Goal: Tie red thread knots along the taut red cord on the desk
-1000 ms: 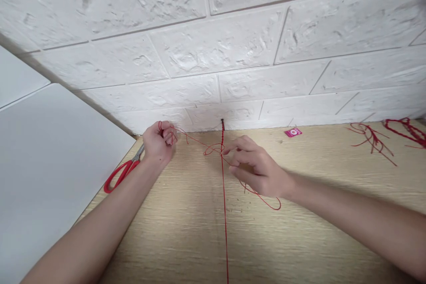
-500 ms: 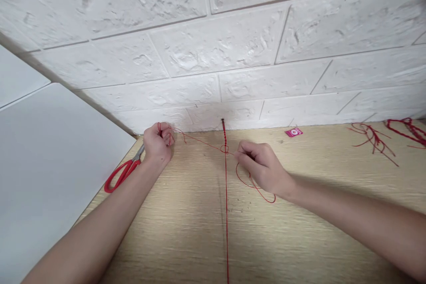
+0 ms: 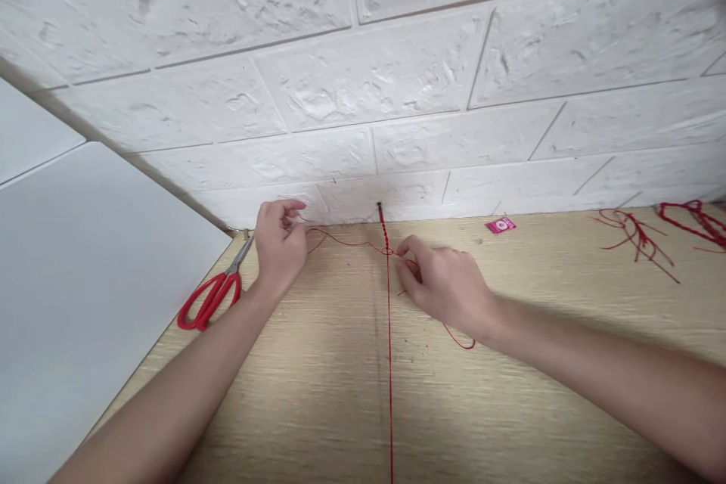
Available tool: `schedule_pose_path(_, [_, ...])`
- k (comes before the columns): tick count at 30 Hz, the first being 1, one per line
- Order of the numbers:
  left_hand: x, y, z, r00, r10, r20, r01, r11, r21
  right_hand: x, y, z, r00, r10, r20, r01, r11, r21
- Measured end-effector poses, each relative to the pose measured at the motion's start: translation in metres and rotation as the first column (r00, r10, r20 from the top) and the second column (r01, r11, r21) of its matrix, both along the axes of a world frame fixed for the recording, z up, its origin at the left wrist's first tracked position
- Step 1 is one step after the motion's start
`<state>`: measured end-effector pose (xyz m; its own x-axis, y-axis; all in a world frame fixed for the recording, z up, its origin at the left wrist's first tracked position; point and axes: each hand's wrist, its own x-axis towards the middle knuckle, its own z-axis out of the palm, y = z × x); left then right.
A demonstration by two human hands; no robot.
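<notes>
A twisted red cord (image 3: 384, 233) hangs from a dark nail (image 3: 380, 205) at the foot of the wall. From its lower end a straight red thread runs down past the bottom of the view. Just left of the cord, my left hand (image 3: 282, 243) has its thumb and index finger parted. A slack, thin red thread (image 3: 345, 243) runs from near those fingertips to a small loop around the straight thread. On the other side, my right hand (image 3: 448, 283) pinches the thin thread close to this loop. More of that thread droops in a curve below the right hand.
Red-handled scissors (image 3: 209, 301) lie beside my left forearm, near a white panel (image 3: 113, 257). A small pink packet (image 3: 501, 225) and red thread scraps (image 3: 638, 234) lie to the right on the wooden surface. A white brick-patterned wall (image 3: 368, 76) stands behind.
My left hand has moved slightly right and its fingers have parted. The thin thread, taut before, now sags. The loop has drawn smaller and sits nearer the twisted part of the cord.
</notes>
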<state>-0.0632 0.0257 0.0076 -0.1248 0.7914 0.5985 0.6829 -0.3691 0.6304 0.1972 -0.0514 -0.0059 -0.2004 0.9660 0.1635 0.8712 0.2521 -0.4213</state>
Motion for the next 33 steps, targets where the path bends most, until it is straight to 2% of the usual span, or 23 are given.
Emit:
schedule_pose_path(3, [0.011,-0.013,0.007,0.968,0.026,-0.251,0.01,0.99,0.142,0.0,0.0,-0.001,1.0,0.009,0.025,-0.01,1.0,0.013])
schedule_pose_path(5, [0.023,-0.023,0.009,0.929,-0.066,-0.363,0.129,0.98,0.152,0.0,0.0,-0.001,0.999,0.018,0.027,-0.018,1.0,0.014])
schedule_pose_path(6, [0.029,-0.027,0.009,0.899,-0.163,-0.406,0.229,0.966,0.118,0.0,-0.001,-0.001,0.999,0.019,0.03,-0.019,1.0,0.017])
schedule_pose_path(8, [0.041,-0.032,0.006,0.799,-0.379,-0.466,0.414,0.91,-0.03,0.0,-0.001,0.0,0.999,0.015,0.041,-0.016,1.0,0.024])
schedule_pose_path(10, [0.049,-0.034,0.001,0.717,-0.489,-0.498,0.495,0.859,-0.132,0.0,-0.002,0.001,0.999,0.008,0.054,-0.009,1.0,0.025])
schedule_pose_path(15, [0.047,-0.029,-0.009,0.687,-0.472,-0.553,0.531,0.845,-0.061,0.0,-0.001,0.0,0.999,0.007,0.051,-0.008,1.0,0.02])
schedule_pose_path(22, [0.041,-0.028,-0.008,0.675,-0.476,-0.564,0.568,0.823,-0.015,0.0,-0.001,0.003,0.999,0.005,0.046,-0.006,1.0,0.012])
schedule_pose_path(33, [0.041,-0.027,-0.013,0.685,-0.491,-0.539,0.552,0.832,-0.057,0.001,-0.001,0.002,0.999,0.023,0.027,-0.023,1.0,0.007])
